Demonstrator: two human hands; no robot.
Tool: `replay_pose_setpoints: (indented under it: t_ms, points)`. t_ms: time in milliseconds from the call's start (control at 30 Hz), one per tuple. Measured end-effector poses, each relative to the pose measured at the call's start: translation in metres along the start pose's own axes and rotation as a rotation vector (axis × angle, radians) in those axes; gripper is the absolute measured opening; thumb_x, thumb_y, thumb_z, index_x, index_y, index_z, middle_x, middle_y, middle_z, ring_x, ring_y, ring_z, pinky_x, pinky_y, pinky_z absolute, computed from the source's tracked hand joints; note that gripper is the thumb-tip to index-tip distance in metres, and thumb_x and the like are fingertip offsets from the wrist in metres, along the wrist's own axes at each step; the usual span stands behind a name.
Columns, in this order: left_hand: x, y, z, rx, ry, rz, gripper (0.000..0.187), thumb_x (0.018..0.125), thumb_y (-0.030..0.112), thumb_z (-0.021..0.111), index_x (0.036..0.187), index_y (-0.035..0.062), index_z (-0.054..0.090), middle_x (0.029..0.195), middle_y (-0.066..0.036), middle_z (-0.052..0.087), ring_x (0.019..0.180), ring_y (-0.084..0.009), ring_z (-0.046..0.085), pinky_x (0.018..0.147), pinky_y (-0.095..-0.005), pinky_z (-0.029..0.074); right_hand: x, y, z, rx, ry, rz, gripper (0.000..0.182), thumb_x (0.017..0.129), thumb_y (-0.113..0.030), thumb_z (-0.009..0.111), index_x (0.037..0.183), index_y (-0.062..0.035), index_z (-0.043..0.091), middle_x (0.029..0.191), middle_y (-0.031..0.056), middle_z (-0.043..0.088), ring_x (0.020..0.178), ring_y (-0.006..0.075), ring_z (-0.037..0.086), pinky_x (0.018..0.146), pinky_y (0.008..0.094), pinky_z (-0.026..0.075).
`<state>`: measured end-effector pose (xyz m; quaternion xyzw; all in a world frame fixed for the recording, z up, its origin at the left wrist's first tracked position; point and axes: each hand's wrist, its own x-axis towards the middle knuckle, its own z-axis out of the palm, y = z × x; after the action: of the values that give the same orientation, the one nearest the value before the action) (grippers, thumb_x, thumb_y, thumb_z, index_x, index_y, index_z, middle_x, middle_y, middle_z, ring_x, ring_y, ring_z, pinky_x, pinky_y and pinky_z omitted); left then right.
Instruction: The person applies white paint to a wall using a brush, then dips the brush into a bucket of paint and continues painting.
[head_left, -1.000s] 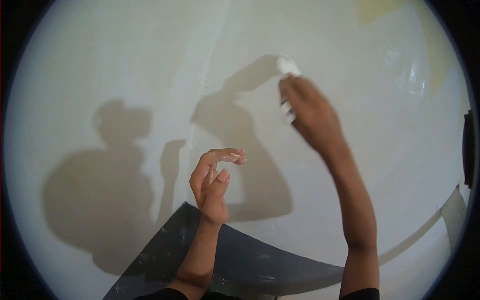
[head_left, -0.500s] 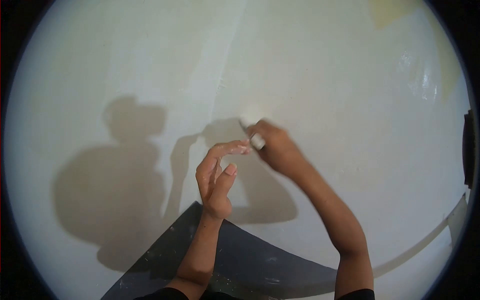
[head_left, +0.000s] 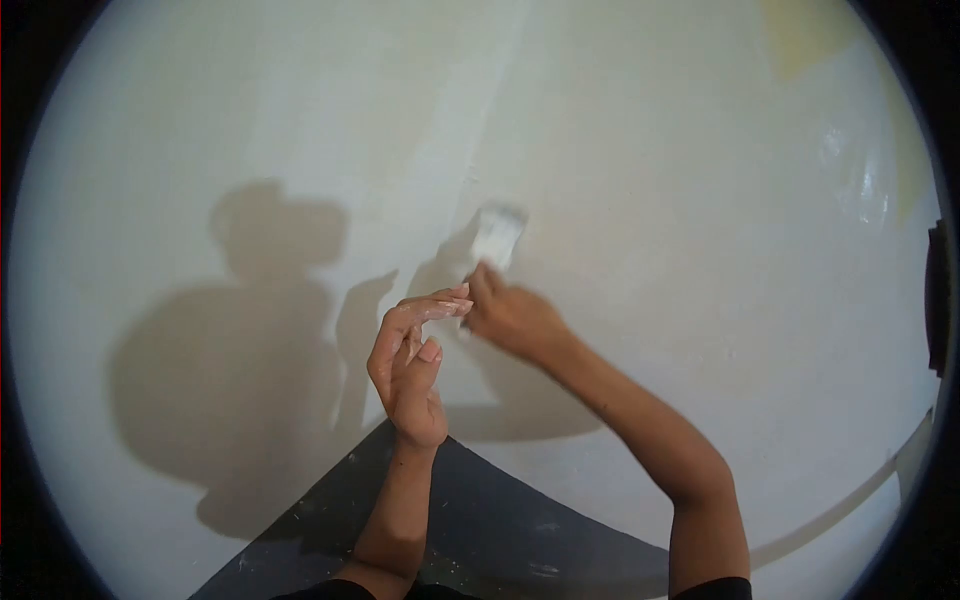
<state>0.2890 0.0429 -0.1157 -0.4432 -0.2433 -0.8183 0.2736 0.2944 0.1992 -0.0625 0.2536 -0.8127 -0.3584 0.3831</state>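
My right hand (head_left: 515, 318) is wrapped round the handle of a putty knife (head_left: 497, 235). White paste covers most of its slightly blurred blade, which points up and shows a grey far edge close over the pale wall (head_left: 640, 180). To the left, my left hand (head_left: 408, 360) is empty, its fingers bent toward the right and its thumb held apart. White smears mark those fingers. Their tips overlap the edge of my right hand in this view.
Below the wall lies a dark, white-specked floor (head_left: 490, 510), meeting it at a corner. Shadows of my head and arms fall on the wall (head_left: 230, 370). Yellowish patches (head_left: 805, 40) and a glossy spot (head_left: 870, 190) show at upper right, with a dark object (head_left: 937, 300) at the right edge.
My right hand has shifted left and slightly down, turning the putty knife so that its blade face shows. My left hand has moved a little left and down.
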Motion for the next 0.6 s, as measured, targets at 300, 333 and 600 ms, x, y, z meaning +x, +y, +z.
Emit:
replay_pose_setpoints:
  t_ms: [300, 333, 600]
  points:
    - [0.009, 0.01, -0.009, 0.137, -0.028, 0.038, 0.034, 0.088, 0.012, 0.04, 0.109, -0.0068, 0.059, 0.105, -0.02, 0.064, 0.11, -0.0356, 0.061, 0.102, -0.0488, 0.043, 0.013, 0.055, 0.003, 0.768, 0.018, 0.46, 0.014, 0.083, 0.002, 0.066, 0.097, 0.0024, 0.066, 0.091, 0.0169, 0.068, 0.071, 0.0277, 0.066, 0.066, 0.0359, 0.053]
    - [0.007, 0.007, -0.013, 0.116, -0.024, 0.027, 0.033, 0.085, 0.009, 0.043, 0.108, -0.0067, 0.06, 0.106, -0.021, 0.065, 0.111, -0.0347, 0.061, 0.101, -0.0477, 0.044, 0.021, 0.069, -0.008, 0.757, 0.087, 0.418, 0.011, 0.085, 0.002, 0.065, 0.095, 0.0029, 0.065, 0.088, 0.0171, 0.067, 0.072, 0.0279, 0.065, 0.067, 0.0353, 0.052]
    - [-0.014, -0.022, -0.035, 0.062, -0.029, -0.018, 0.032, 0.082, 0.006, 0.046, 0.108, -0.0066, 0.06, 0.11, -0.024, 0.065, 0.11, -0.0325, 0.062, 0.096, -0.0456, 0.047, 0.063, 0.111, -0.023, 0.029, 0.305, 0.214, 0.013, 0.084, 0.0, 0.056, 0.097, -0.0004, 0.058, 0.096, 0.0154, 0.058, 0.09, 0.0328, 0.062, 0.074, 0.0428, 0.054]
